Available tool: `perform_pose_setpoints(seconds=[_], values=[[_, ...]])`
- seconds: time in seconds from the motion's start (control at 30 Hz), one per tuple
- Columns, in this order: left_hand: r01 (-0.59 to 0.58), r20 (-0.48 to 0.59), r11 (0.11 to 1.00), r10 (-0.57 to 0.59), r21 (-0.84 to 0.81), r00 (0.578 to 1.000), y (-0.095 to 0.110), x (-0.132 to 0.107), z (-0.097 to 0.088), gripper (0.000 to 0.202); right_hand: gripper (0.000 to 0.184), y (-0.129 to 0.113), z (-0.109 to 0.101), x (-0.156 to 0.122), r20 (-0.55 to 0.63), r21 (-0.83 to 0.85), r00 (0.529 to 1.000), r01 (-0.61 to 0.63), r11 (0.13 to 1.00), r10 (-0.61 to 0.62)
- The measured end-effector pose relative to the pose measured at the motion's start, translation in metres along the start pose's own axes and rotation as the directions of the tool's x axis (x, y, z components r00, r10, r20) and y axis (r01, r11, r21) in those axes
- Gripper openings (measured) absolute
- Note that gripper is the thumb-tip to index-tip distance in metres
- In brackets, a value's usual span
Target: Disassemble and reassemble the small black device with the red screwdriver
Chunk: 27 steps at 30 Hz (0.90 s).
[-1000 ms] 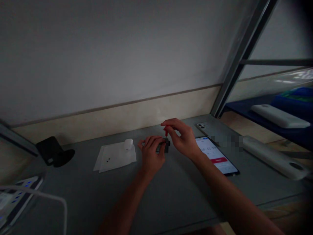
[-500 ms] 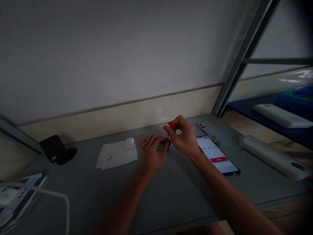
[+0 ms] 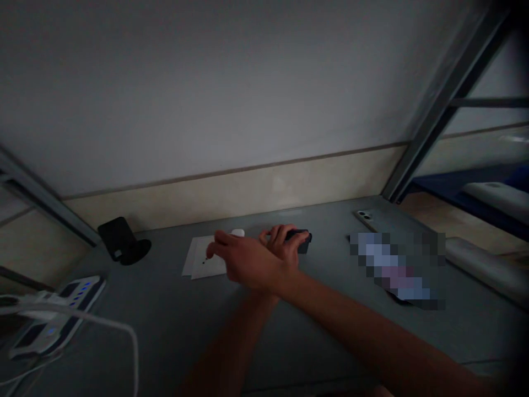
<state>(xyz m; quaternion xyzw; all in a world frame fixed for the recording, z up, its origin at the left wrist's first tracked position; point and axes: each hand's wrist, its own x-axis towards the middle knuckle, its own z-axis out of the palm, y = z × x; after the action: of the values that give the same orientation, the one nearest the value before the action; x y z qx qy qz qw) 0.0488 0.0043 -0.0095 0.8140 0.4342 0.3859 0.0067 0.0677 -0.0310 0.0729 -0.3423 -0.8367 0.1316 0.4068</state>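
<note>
My left hand (image 3: 285,242) is closed around a small dark block-shaped device (image 3: 303,243) on the desk, its fingers along the top and near side. Crossing over my left wrist, my right hand (image 3: 248,263) hovers above the white paper sheets (image 3: 198,271). Its fingertips are pinched together close to a few tiny black specks (image 3: 204,262) lying there; what they hold, if anything, is too small to make out. A white rounded item (image 3: 237,232) sits at the paper's far edge, partly hidden by my right hand.
On the left stand a black stand (image 3: 118,240) and a white power strip (image 3: 78,303) with a looping white cable (image 3: 131,331). A blurred-out phone (image 3: 388,264), a second phone (image 3: 366,219) and a grey cylinder-like object (image 3: 483,267) lie right. The wall (image 3: 248,193) bounds the desk's back.
My right hand has moved left from the device to the paper, crossing my left arm. The red piece it pinched is out of sight. My left hand stays on the device; the view has shifted left.
</note>
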Motion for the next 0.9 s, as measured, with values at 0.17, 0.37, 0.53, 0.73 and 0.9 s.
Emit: perform_pose_setpoints(seconds=[0.17, 0.37, 0.53, 0.73, 0.9], values=[[-0.039, 0.037, 0.999, 0.040, -0.023, 0.999, -0.003, 0.000, 0.000, 0.034, 0.021, -0.004, 0.016, 0.019, 0.185, -0.058, 0.983, 0.003, 0.998, 0.007], [-0.069, 0.002, 0.996, 0.070, -0.056, 0.998, -0.006, -0.001, -0.001, 0.025, 0.016, 0.016, 0.071, 0.050, 0.348, -0.299, 0.937, 0.090, 0.950, 0.021], [-0.098, -0.025, 0.994, 0.097, -0.053, 0.995, -0.008, -0.001, 0.000, 0.020, 0.016, 0.034, 0.097, 0.056, 0.457, -0.353, 0.889, 0.207, 0.912, -0.025], [-0.161, 0.082, 0.986, 0.156, 0.052, 0.984, -0.009, 0.001, -0.005, 0.025, 0.021, 0.034, 0.102, 0.056, 0.537, -0.396, 0.842, 0.293, 0.870, -0.039], [-0.188, 0.137, 0.977, 0.173, 0.103, 0.975, -0.012, 0.004, -0.006, 0.032, 0.023, 0.024, 0.087, 0.058, 0.483, -0.422, 0.875, 0.265, 0.867, -0.032]])
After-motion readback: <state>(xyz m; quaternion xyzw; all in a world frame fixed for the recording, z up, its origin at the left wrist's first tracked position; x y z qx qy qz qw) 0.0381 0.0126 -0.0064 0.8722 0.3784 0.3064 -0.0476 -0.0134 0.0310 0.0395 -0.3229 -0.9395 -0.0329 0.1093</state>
